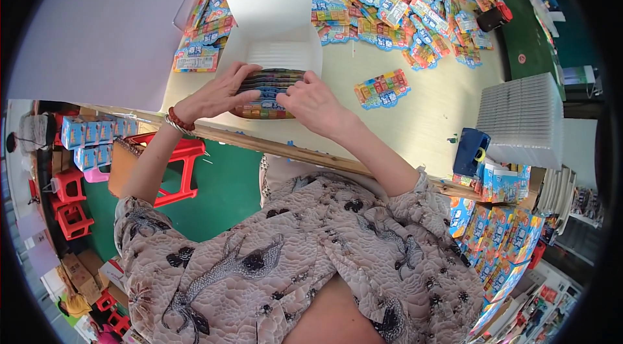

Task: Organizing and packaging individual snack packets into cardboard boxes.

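Note:
My left hand [219, 92] and my right hand [316, 104] both grip a thick stack of colourful flat card packs [266, 94], one hand at each end. The stack sits at the near edge of the pale table [428, 117], right in front of an open white cardboard box [276, 39] whose lid stands up behind it. A red bead bracelet is on my left wrist.
A large heap of the same colourful packs [402, 0] covers the far table. One loose pack [383, 89] lies to the right of my hands. More packs [201, 39] lie left of the box. A stack of clear trays [522, 120] and blue cartons [500, 227] stand at right. Red stools [182, 162] are below left.

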`<state>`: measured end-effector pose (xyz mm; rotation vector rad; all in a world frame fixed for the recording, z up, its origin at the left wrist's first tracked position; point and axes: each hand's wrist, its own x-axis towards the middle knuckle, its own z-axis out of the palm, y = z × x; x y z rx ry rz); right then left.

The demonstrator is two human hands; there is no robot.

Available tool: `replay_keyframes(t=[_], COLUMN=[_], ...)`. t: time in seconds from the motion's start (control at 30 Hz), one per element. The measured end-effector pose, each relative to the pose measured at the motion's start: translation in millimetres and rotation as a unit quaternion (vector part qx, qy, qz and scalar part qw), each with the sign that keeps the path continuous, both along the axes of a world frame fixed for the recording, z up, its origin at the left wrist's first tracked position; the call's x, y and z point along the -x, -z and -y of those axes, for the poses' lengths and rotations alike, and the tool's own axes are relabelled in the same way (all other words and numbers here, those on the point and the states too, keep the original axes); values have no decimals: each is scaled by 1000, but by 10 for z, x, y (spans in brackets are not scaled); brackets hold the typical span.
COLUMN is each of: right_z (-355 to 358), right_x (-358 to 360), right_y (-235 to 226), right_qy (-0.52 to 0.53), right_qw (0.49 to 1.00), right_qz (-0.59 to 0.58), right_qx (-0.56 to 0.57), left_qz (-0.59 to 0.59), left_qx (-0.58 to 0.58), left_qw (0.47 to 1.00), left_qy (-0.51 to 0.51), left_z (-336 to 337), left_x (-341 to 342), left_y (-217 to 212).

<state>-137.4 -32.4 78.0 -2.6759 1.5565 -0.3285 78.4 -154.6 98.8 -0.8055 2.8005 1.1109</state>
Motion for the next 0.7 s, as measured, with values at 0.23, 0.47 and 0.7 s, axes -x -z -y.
replay_keyframes(t=[0.23,0.47,0.7], right_z=[-47,-138,-464], right_x=[-302,-242,686], right_y=[-1,89,82], right_qy=[-60,29,107], right_qw=[994,999,954], right_qz=[-89,-40,205], right_qx=[-14,15,191], left_qz=[123,210,158], left_qx=[-12,69,10], left_qw=[990,966,984], left_qy=[62,131,84], left_z=[94,284,119], left_x=[135,245,226], left_y=[2,154,-78])
